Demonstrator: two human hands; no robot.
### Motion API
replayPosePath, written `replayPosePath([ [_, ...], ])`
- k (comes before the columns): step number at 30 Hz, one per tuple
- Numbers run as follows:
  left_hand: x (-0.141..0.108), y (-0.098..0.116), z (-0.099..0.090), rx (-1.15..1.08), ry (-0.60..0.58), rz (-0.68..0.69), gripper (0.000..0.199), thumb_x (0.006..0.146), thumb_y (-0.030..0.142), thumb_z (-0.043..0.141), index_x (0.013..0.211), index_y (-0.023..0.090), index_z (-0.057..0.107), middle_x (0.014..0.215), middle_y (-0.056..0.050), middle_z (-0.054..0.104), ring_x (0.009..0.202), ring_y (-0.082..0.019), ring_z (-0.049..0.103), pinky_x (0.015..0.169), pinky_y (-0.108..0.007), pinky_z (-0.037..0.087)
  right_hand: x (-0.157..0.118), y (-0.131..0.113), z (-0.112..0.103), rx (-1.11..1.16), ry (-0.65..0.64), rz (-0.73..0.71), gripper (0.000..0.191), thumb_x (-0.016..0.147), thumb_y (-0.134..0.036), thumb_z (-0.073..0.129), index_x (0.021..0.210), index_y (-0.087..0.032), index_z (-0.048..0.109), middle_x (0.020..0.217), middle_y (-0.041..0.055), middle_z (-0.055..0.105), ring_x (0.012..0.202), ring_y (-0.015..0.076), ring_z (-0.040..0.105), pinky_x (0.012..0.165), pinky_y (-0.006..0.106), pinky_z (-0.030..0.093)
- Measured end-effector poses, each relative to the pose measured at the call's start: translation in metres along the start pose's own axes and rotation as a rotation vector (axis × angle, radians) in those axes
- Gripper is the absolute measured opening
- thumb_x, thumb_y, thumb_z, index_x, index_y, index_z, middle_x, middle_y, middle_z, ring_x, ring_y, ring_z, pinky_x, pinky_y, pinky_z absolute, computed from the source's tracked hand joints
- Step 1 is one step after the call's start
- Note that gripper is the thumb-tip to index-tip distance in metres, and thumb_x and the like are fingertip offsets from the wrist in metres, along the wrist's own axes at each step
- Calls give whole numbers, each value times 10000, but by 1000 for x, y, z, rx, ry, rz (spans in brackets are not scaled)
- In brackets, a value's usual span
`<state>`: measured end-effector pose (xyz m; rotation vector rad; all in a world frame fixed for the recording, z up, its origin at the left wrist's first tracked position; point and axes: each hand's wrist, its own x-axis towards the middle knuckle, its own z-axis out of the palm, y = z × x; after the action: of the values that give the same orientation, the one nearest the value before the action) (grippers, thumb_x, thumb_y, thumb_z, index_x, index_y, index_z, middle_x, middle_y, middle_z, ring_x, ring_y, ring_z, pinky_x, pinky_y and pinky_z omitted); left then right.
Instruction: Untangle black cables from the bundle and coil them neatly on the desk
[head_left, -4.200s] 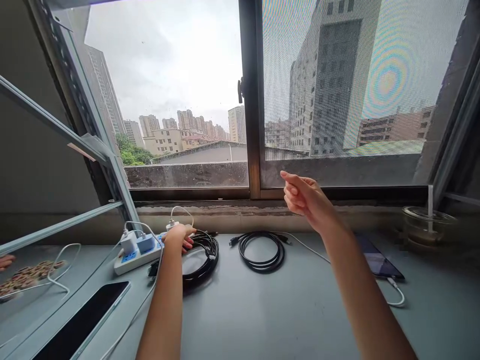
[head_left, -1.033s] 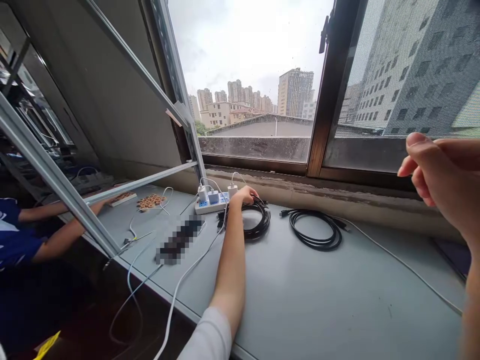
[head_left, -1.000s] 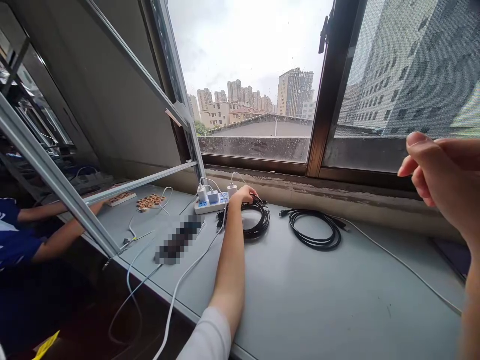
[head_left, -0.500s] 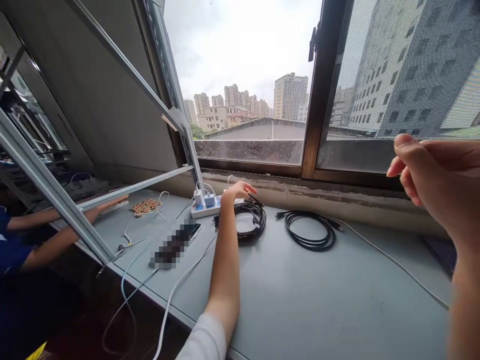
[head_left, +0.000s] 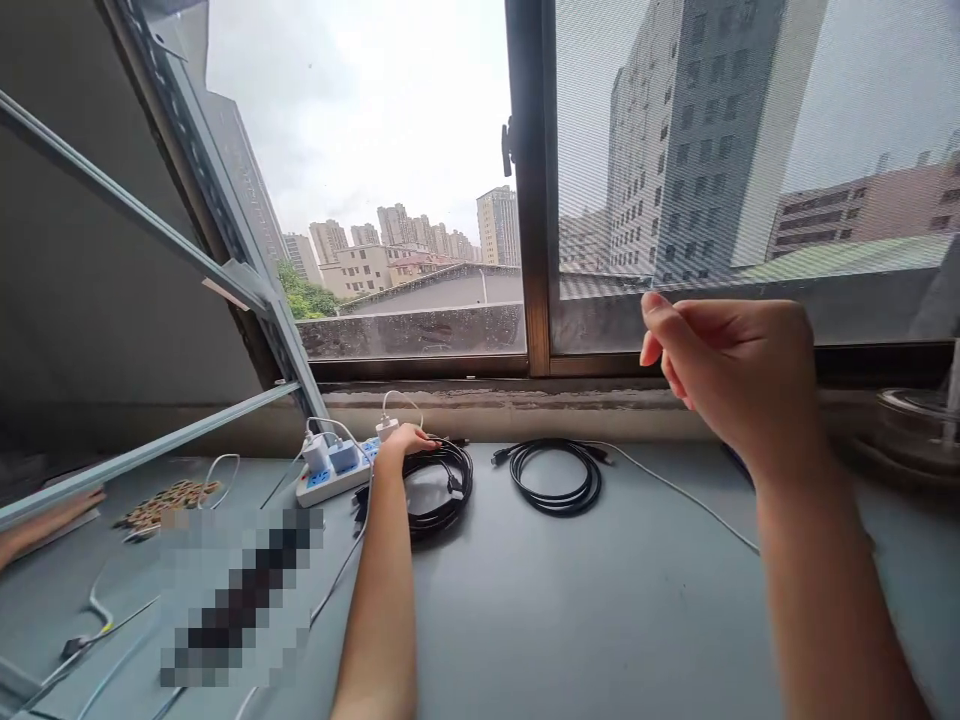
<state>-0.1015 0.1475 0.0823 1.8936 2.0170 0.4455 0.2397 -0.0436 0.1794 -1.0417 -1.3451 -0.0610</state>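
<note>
My left hand [head_left: 411,440] reaches out to the far side of a thick coil of black cable [head_left: 461,500] lying on the table. Its fingers close on the coil's upper edge, and the forearm covers part of the loops. To the right lies a second, thinner black cable coil [head_left: 556,512], untouched, with its connectors showing. My right hand [head_left: 731,375] is raised in front of the window, thumb against curled fingers, with nothing visible in it.
A white power strip [head_left: 322,490] with plugged-in chargers stands left of the thick coil. Farther left are a pixelated patch, loose cables, a pile of small brown pieces [head_left: 169,507] and another person's hand [head_left: 52,525]. A metal frame [head_left: 150,445] crosses the left side.
The view has swung right, so the coils and my left arm appear farther left. My left hand has come down onto the thick coil's edge. My right hand stays raised and closed.
</note>
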Motion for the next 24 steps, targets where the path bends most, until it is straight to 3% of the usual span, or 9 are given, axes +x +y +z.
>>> replayPosePath([
  [3, -1, 5, -9, 59, -42, -68, 318, 830, 424, 623, 869, 109, 650, 823, -16, 631, 762, -186, 609, 666, -297, 501, 2, -1, -1, 16, -4, -24, 481, 885, -438, 511, 460, -214, 536, 326, -58, 364, 306, 76, 348, 466, 280, 342],
  [5, -2, 10, -17, 57, -21, -69, 395, 722, 506, 687, 611, 136, 605, 533, 19, 505, 542, -131, 505, 506, -240, 371, 2, -2, -2, 31, -19, -31, 475, 887, -427, 511, 465, -212, 538, 325, -61, 366, 309, 73, 341, 474, 276, 346],
  [7, -6, 17, -26, 30, 13, -55, 503, 609, 599, 709, 452, 165, 511, 411, 37, 360, 439, -106, 379, 448, -247, 243, 3, -3, -2, 40, -48, -28, 471, 885, -426, 511, 470, -205, 543, 323, -64, 372, 313, 68, 343, 473, 265, 344],
  [10, -19, 32, -38, -43, 45, -21, 584, 555, 672, 675, 373, 186, 407, 389, 29, 329, 407, -93, 321, 439, -253, 190, 3, -1, 0, 23, -91, -20, 475, 884, -435, 502, 476, -195, 542, 326, -65, 377, 322, 63, 358, 468, 246, 336],
  [14, -53, 63, -52, -205, 24, 91, 548, 627, 644, 630, 440, 175, 417, 457, 13, 414, 437, -85, 398, 431, -216, 247, 3, 6, 8, -45, -193, -2, 461, 880, -440, 494, 498, -190, 560, 343, -58, 400, 341, 68, 386, 470, 239, 327],
  [17, -86, 90, -63, -549, 33, 194, 511, 672, 542, 659, 472, 196, 340, 412, 88, 233, 349, -27, 184, 365, -196, 143, 3, 12, 14, -102, -344, 1, 407, 864, -450, 515, 571, -191, 624, 433, -34, 515, 401, 83, 463, 498, 244, 348],
  [20, -115, 116, -68, -802, 241, 333, 489, 717, 452, 666, 472, 198, 326, 396, 94, 218, 318, -19, 172, 333, -192, 79, 3, 17, 20, -107, -375, -17, 343, 844, -500, 537, 766, -206, 695, 645, 3, 651, 534, 118, 572, 555, 259, 396],
  [24, -133, 145, -55, -944, 347, 521, 543, 730, 477, 678, 439, 197, 315, 381, 88, 221, 307, -17, 178, 315, -201, 96, 3, 19, 29, -61, -294, -46, 458, 816, -601, 535, 1065, -236, 657, 976, 60, 686, 836, 195, 640, 663, 297, 456],
])
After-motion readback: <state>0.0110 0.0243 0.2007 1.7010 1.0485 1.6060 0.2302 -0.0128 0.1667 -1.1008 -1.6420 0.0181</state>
